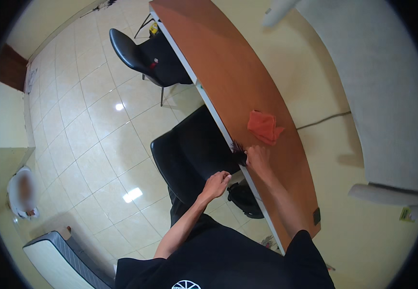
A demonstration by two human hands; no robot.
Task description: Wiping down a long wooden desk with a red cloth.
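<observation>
My right hand [257, 159] is closed around a dark feather duster [239, 154], whose black plumes hang over the white front edge of the desk. Most of its handle is hidden by the hand. Just beyond that hand, a crumpled orange cloth [263, 127] lies on the brown wooden desktop [230, 72]. My left hand [216, 185] is in the air over the near side of a black chair [191, 151], holding nothing, its fingers loosely bent. The chair's seat runs partly under the desk.
A second black chair [133, 54] stands farther along the desk. Below the desk sits a black backpack [245, 200]. A cable [324, 120] runs along the wall behind the desktop. At lower left, a mattress [55, 256] rests on the tiled floor [97, 173].
</observation>
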